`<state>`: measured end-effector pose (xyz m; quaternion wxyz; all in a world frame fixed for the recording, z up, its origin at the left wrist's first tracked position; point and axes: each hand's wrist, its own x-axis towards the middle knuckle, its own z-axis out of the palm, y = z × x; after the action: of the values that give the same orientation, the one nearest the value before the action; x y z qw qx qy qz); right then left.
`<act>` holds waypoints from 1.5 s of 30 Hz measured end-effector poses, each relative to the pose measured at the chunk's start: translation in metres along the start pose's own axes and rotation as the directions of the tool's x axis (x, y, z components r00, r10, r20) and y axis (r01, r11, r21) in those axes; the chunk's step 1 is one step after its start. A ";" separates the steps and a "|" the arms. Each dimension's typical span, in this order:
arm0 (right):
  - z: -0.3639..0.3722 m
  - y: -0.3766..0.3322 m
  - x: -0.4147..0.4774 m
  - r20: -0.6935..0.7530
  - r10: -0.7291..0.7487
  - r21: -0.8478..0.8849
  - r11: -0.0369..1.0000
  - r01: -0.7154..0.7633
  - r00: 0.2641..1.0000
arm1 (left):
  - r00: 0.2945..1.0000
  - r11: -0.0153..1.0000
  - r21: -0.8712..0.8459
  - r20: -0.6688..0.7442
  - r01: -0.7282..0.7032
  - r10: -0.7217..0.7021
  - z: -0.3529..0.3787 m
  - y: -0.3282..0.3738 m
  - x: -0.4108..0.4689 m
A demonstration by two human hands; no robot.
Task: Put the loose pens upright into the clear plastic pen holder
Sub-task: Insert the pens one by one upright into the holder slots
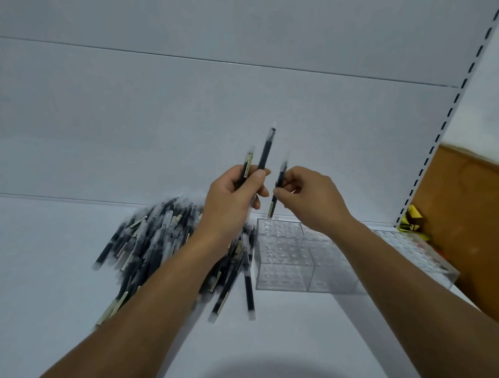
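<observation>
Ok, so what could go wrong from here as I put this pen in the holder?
1. The pen pinched in your right hand is tilted, its lower end just above the clear holder at its far left corner; it may miss an opening or end up leaning.
2. Your left hand grips two pens fanned apart; one might slip.
3. Your left forearm crosses over the loose pile; lowering it could scatter pens.

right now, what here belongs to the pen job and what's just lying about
Job: pen pile, clear pen holder, two pens in left hand, one pen in right hand.
Lying about: cardboard box, yellow object.
</observation>
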<state>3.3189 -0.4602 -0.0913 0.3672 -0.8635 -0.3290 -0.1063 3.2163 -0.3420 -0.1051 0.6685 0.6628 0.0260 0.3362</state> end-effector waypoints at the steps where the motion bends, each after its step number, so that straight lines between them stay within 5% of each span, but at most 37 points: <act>1: 0.000 0.002 0.001 -0.005 -0.001 0.002 1.000 0.001 1.000 | 1.000 1.000 -0.005 0.000 0.002 -0.002 -0.001 -0.002 0.000; 10: 0.003 0.004 0.002 0.022 -0.011 0.015 1.000 0.010 1.000 | 1.000 0.998 -0.053 -0.021 0.020 -0.022 -0.007 -0.007 -0.007; 15: 0.011 0.006 -0.002 0.160 0.046 -0.094 0.995 -0.031 0.986 | 1.000 0.999 -0.049 0.003 0.018 -0.018 -0.006 -0.009 -0.010; 24: 0.012 -0.015 0.005 0.189 0.112 -0.356 0.934 -0.039 0.976 | 1.000 0.998 -0.062 0.020 0.017 -0.016 -0.008 -0.011 -0.011; 35: 0.019 -0.027 -0.007 0.195 0.241 -0.406 0.902 -0.145 0.951 | 0.999 0.990 -0.134 0.027 0.036 -0.032 -0.008 -0.015 -0.006; 39: 0.025 -0.017 -0.016 0.225 0.219 -0.361 0.924 -0.127 0.949 | 0.998 0.994 -0.113 0.058 0.012 -0.006 -0.007 -0.017 -0.009; 42: 0.011 -0.011 -0.029 0.080 0.176 -0.270 0.951 -0.148 0.981 | 0.998 0.995 -0.104 0.062 -0.007 0.014 -0.008 -0.018 -0.009; 45: -0.007 -0.012 -0.044 -0.111 0.137 0.097 0.987 -0.127 0.984 | 0.995 0.998 -0.063 0.091 -0.028 0.034 -0.007 -0.017 -0.011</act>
<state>3.2785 -0.4810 -0.0983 0.4306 -0.8583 -0.2533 -0.1171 3.2115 -0.3392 -0.1260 0.6839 0.6570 -0.0255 0.3163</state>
